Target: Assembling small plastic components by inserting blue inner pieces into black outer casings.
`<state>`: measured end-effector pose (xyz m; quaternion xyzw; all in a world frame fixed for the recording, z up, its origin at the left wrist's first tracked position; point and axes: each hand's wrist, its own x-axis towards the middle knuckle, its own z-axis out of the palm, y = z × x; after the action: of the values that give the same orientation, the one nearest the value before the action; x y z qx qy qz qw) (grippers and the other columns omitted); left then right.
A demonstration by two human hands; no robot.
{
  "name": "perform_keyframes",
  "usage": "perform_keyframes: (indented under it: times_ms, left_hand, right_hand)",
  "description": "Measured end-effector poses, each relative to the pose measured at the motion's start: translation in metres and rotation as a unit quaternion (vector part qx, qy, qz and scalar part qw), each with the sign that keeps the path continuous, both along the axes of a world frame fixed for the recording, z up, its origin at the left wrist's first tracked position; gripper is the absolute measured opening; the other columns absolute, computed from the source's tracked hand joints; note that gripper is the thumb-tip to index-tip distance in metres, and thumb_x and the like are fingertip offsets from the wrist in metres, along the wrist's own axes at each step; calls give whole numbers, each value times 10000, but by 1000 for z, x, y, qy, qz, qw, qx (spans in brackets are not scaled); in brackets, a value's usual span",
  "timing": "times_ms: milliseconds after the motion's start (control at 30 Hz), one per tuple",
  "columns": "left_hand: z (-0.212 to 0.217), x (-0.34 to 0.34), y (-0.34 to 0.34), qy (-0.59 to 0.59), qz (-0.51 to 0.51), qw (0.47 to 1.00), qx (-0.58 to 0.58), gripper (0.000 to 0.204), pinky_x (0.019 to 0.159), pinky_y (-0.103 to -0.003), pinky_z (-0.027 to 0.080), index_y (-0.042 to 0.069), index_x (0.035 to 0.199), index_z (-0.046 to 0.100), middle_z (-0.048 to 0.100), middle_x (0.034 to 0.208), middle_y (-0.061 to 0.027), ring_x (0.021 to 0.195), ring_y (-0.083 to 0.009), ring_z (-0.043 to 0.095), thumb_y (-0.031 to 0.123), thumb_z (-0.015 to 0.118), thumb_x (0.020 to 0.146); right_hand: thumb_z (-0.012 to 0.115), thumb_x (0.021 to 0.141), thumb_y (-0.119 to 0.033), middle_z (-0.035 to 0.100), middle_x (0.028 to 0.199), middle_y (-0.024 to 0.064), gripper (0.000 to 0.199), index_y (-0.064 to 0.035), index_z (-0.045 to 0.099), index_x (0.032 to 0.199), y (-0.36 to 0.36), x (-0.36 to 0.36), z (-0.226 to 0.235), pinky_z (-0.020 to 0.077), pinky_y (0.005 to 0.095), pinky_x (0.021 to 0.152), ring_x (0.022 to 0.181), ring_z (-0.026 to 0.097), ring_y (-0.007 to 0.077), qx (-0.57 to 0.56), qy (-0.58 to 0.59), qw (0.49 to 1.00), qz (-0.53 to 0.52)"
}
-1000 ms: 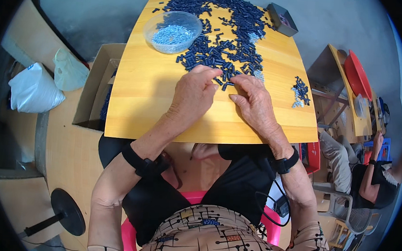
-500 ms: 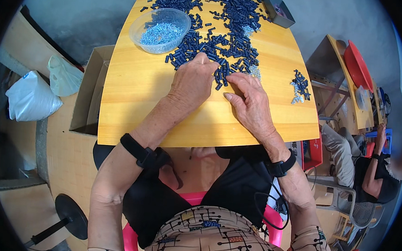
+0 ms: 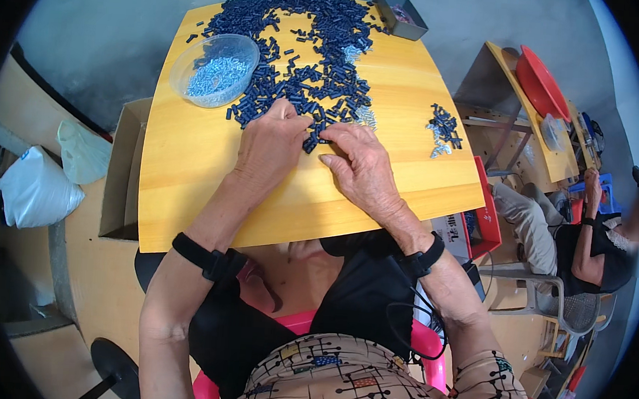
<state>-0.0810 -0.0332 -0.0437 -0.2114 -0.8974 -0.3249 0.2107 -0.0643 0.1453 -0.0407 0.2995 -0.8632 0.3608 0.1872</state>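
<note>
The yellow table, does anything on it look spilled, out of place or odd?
Nothing looks damaged. The dark blue pieces lie loose in a wide heap across the yellow table, not in a container, with a few strays near its far left edge. A small separate cluster sits off to the right. The left hand and right hand rest at the heap's near edge.

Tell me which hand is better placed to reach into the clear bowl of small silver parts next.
Left, probably. The left hand rests at the near edge of the dark blue pieces, on the same side of the table as the clear bowl. The right hand lies farther right and would have to cross over the left.
</note>
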Motion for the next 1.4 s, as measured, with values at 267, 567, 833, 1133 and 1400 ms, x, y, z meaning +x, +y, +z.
perform_keyframes:
  times_ms: [267,567,833,1133,1400]
  left_hand:
    - [-7,-1,0,81,11,996,-34,125,590,-359,498,43,884,662,578,833,-114,681,-285,612,28,601,776]
    - [-10,-3,5,90,23,995,-47,74,586,-338,511,42,828,646,582,799,-90,687,-263,619,26,592,779]
    - [-7,-1,6,126,16,992,5,72,571,-356,506,57,778,634,567,756,-83,654,-262,611,21,594,729]
    - [9,11,-4,-40,27,988,146,121,501,-251,466,-21,849,652,612,665,-68,554,-133,580,83,591,836]
    - [20,10,-9,-150,-40,966,206,142,445,-196,410,-23,837,663,552,596,-12,508,-59,511,113,620,835]
  right_hand:
    - [609,734,26,624,896,132,156,-2,635,886,9,1,1,478,317,770,860,604,265,-194,-5,977,-88]
    - [637,748,8,617,839,115,151,-17,650,896,50,-9,-7,482,286,677,733,608,238,-89,-54,976,-189]
    - [654,742,-14,610,802,113,110,-22,653,851,47,-9,-5,480,297,643,667,598,223,-107,-58,972,-202]
    - [684,728,-97,544,694,98,115,-33,650,817,30,-17,0,456,343,595,642,567,248,-12,-30,986,-165]
    - [636,763,-60,544,724,113,58,-39,582,768,24,-19,-2,455,374,607,677,564,296,81,30,982,-169]
